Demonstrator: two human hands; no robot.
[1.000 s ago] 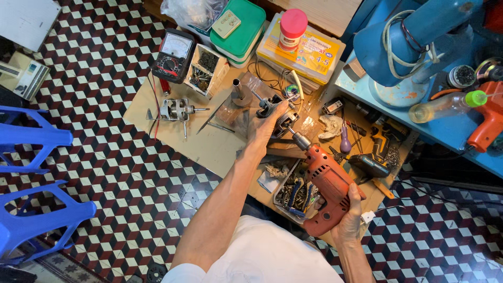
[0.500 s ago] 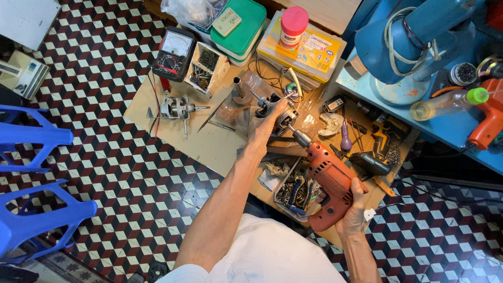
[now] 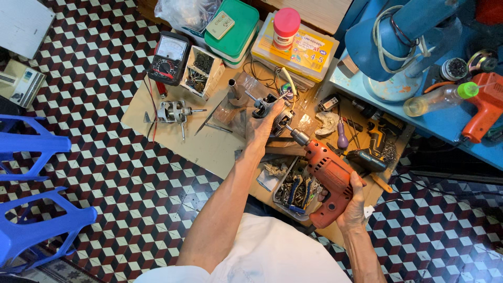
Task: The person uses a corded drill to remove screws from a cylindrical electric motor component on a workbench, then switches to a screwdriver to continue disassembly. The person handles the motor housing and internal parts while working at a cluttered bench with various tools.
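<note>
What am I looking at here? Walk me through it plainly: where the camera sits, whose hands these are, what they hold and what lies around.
The camera sits on a person's head and looks straight down, so the two bare arms reaching up from the bottom are that person's own. The right hand grips a red electric drill, its tip aimed at a small metal motor part that the left hand steadies. They work on a low cardboard-covered board over a chequered tile floor. Around it lie a multimeter, another small motor, a tray of loose tools, a green box and a pink-lidded jar. Blue plastic stools stand at the left.
</note>
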